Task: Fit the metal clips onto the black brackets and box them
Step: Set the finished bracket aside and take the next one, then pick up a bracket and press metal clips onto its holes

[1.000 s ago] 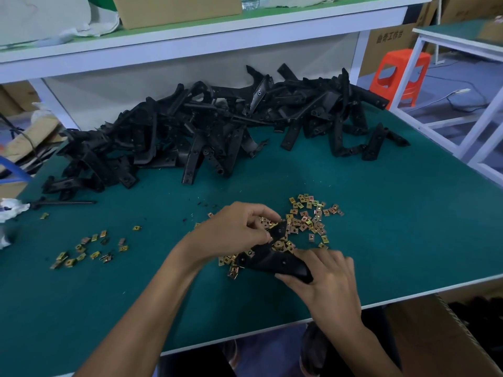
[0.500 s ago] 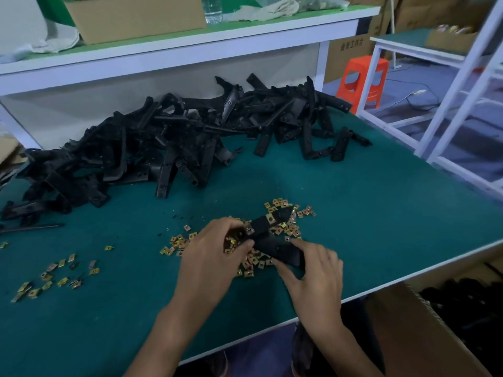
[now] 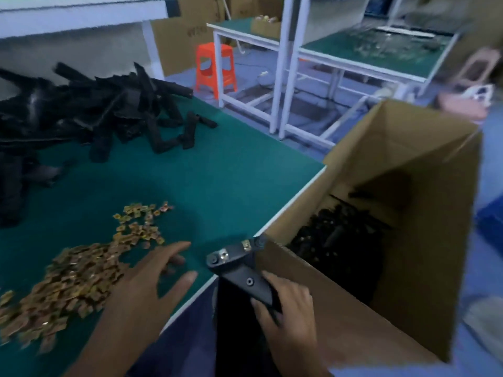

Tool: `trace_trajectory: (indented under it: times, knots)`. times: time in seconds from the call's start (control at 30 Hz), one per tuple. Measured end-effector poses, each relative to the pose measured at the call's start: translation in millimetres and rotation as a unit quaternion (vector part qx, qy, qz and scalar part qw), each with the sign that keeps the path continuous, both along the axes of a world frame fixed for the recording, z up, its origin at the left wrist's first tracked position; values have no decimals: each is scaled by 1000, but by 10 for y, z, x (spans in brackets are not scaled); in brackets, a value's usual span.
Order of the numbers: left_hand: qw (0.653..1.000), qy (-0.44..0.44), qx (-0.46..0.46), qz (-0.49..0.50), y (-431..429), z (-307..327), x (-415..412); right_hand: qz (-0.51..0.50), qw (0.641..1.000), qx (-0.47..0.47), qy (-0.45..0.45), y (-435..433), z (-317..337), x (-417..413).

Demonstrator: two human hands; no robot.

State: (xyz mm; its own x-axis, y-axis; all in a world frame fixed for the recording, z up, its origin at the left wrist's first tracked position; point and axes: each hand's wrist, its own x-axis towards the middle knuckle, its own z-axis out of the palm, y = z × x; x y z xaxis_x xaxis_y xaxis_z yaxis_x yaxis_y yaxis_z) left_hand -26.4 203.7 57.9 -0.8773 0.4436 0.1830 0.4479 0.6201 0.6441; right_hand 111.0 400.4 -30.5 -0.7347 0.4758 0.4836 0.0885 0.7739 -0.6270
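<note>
The right hand point(image 3: 288, 311), nearest of all, has its grip closed on the lower end of a black moulded plastic bracket point(image 3: 239, 276), fingers curled over one side and the thumb against the other. The bracket slants up and away from that hand, off the table's near edge. Two small shiny metal clips point(image 3: 223, 254) sit fitted on its upper end, which lies just beside the near corner of an open brown cardboard box point(image 3: 353, 322); whether it touches the cardboard cannot be told. The left hand point(image 3: 144, 284) lies palm down over the near part of the green-topped table point(image 3: 231, 172). Its fingers are straight and spread, so its grip is open and holds nothing, and blur hides whether it rests on the surface. Just to its left, a loose heap of gold-coloured square metal clips point(image 3: 70, 276) spreads over the table, thinning to a scatter farther back. To the right, the box stands against the table's side, and a dark jumble of boxed black brackets point(image 3: 337, 235) lies in its bottom. Farther back on the left of the table is a large tangled pile of bare black brackets point(image 3: 81, 115). Beyond the table's far end stands an orange plastic stool point(image 3: 215, 69), and beside it a white-framed workbench with a green top point(image 3: 367, 54).
</note>
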Motion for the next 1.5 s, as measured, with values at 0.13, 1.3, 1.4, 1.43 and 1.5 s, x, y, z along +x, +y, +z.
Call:
trace_trajectory:
  times: [0.13,1.3,1.4,1.43,1.5]
  knots:
    - [999,-33,3,-24,69,-124,24,-104,990,-79,-47,458,-36,365]
    - [845,-141,224,465,-1761,-5,-2319,174,981,83,9,-1197,321,-1435]
    - [874,-60,203,438,-1783,146,-2187,167,983,76,1,-1225,344,-1397]
    - [886,-31,189,423,-1792,221,-2099,172,983,64,-4,-1230,355,-1385]
    - [912,17,159,378,-1782,381,-1878,180,983,27,-22,-1218,371,-1364]
